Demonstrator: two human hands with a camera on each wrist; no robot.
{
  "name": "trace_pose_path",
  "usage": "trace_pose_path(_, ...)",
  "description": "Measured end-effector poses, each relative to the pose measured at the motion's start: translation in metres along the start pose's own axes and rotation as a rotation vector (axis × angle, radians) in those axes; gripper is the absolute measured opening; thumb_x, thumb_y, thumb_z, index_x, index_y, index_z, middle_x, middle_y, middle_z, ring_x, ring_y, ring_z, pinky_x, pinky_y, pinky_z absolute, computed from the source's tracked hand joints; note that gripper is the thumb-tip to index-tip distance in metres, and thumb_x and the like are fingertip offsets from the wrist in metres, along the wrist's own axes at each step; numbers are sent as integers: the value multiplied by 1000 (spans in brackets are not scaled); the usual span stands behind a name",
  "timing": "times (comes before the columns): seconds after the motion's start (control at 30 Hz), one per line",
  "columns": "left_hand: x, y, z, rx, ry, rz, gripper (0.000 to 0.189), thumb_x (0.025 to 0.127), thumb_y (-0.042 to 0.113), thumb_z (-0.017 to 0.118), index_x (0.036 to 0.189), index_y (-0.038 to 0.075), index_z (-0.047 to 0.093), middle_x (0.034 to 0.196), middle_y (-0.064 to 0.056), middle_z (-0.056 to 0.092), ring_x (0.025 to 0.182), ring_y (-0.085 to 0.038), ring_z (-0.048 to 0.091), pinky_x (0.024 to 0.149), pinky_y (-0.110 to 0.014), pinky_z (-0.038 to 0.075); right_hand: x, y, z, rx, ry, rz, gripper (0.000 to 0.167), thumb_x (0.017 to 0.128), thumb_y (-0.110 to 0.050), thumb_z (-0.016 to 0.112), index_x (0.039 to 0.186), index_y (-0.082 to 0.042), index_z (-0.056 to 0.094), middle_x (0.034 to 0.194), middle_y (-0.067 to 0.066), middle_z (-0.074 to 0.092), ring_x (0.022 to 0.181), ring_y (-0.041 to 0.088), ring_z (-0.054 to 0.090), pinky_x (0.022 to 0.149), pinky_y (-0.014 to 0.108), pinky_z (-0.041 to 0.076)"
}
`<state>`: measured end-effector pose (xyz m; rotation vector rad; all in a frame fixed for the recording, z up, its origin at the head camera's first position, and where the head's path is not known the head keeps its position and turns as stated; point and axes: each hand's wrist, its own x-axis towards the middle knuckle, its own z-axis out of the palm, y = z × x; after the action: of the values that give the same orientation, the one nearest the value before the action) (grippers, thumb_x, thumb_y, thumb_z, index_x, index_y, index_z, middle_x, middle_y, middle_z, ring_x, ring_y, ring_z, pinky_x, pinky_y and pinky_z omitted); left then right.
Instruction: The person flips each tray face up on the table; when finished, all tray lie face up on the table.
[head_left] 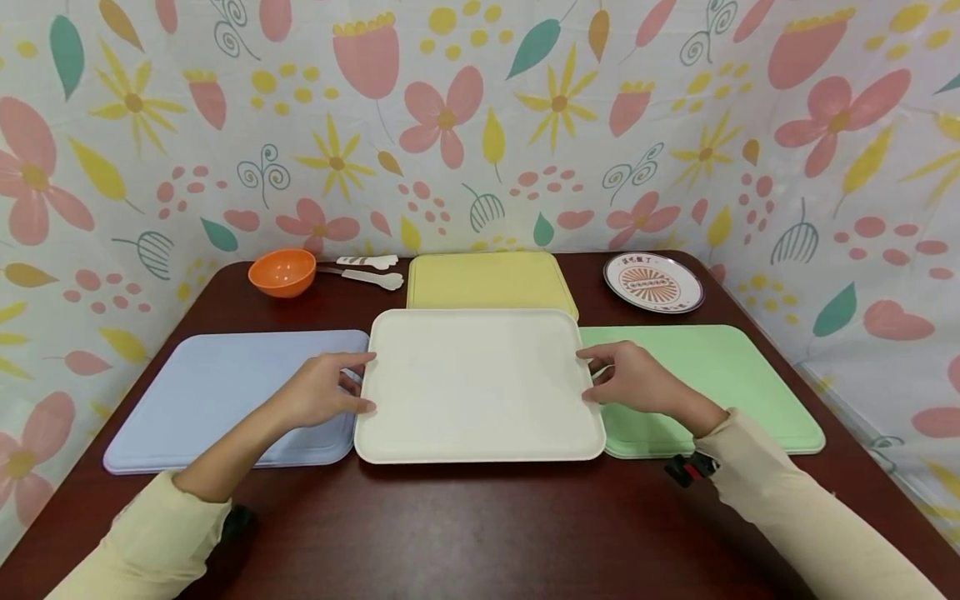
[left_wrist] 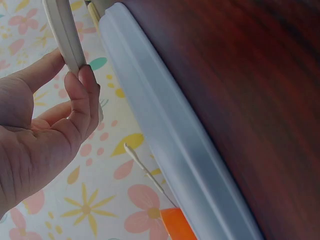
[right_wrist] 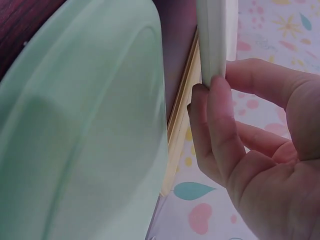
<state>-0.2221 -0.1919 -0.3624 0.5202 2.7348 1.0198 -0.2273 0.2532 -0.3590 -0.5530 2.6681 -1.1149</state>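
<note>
White tray [head_left: 480, 383]: both hands [head_left: 322, 388] [head_left: 633, 377] pinch its short edges; keep grips level, clear of blue tray [head_left: 247, 396] and green tray [head_left: 697, 392].

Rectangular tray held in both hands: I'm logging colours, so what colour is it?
The rectangular tray is plain off-white, clearest in the head view.

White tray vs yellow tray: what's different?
The white tray is held raised by the left grip and right grip; the yellow tray lies on the table. The white tray is nearer the head camera; the yellow tray sits behind, partly hidden. Both look rectangular with rounded corners.
</note>
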Motion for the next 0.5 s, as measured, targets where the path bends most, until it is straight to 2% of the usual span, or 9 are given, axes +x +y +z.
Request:
trace_pose_path(0.2,5,0,2,24,-34,-29,77,75,10,87,141,-5,50,110,-16,64,83,-17,66,68,-31,53,4,0,1,-28,-12,22,68,80,-4,80,138,12,49,116,27,63,87,28,71,70,32,58)
trace_pose_path(0.5,4,4,6,65,-69,-32,80,75,10,87,142,-10,46,109,-16,65,83,-17,68,67,-30,53,8,2,3,-29,-51,65,67,81,-2,78,139,13,48,110,24,64,84,23,71,64,33,57)
